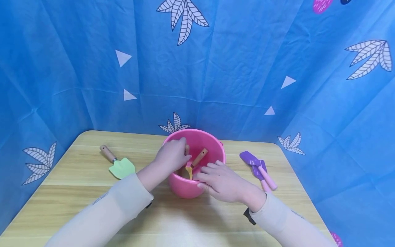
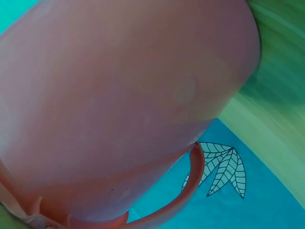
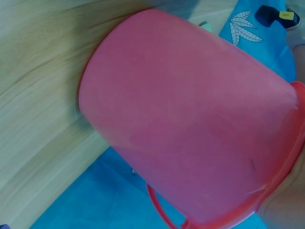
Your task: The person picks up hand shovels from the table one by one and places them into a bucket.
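Right hand (image 1: 217, 181): nearest me on the feed, clamped over the near-right rim of the pink bucket (image 1: 186, 190), thumb outside, fingers inside.
Left hand (image 1: 169, 154): reaching into the bucket's left side, curled round a wooden handle (image 1: 187, 149) — what is on its lower end I can't tell.
Pink bucket: on the tabletop (image 1: 166, 223), its carry loop (image 2: 196, 169) showing beside its wall in my left wrist view.
Yellow tool (image 1: 200, 157): inside the bucket, wooden grip slanting up to the right, neither of the hands visibly holding it.
Bucket's contents: two wooden-handled pieces in there, so I judge the work partway along; whether the held one is going in or out, I can't say.
Purple tools (image 1: 260, 167): a pair, overlapping right of the bucket, pink-handled — untouched.
Green trowel (image 1: 122, 168): left of the bucket, also untouched, so three pieces lie outside.
Blue curtain (image 1: 243, 68): behind the bucket.
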Tool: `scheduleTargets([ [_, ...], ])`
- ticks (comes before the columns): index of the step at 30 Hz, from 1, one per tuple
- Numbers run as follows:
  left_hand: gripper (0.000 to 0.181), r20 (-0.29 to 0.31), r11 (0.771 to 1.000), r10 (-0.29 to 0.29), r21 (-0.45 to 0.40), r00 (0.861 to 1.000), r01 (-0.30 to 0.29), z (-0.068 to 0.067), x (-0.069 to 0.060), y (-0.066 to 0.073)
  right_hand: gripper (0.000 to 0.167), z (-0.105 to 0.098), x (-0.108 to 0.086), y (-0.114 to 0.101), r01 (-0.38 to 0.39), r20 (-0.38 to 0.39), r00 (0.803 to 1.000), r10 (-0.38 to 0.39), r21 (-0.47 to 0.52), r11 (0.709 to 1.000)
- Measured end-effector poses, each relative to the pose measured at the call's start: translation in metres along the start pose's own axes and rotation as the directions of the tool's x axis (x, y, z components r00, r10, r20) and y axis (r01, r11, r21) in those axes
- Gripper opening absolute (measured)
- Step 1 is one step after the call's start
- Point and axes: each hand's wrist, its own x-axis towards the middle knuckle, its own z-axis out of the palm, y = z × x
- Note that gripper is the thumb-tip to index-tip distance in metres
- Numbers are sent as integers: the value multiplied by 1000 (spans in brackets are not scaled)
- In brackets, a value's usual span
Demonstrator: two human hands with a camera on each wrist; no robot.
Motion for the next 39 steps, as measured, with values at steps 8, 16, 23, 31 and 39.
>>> scheduleTargets([
  [8,29,78,997,-25,-68,997,31,0,15,-1,28,0,0,0,5,-6,1000,-5,5,1000],
  [16,25,120,996,-34,-74,992,43,2,24,4,26,0,-1,-1,12,-7,1000,-12,-12,1000],
  [23,16,195,989,-66,-114,979,90,6,34,4,26,1,0,0,18,-11,1000,-18,-28,999],
  [31,14,296,985,-119,-89,948,151,12,53,3,26,0,-1,0,12,-9,1000,-12,-18,1000],
  [39,9,313,979,-148,-87,938,183,16,62,3,25,0,0,0,10,-11,1000,-10,-11,1000],
])
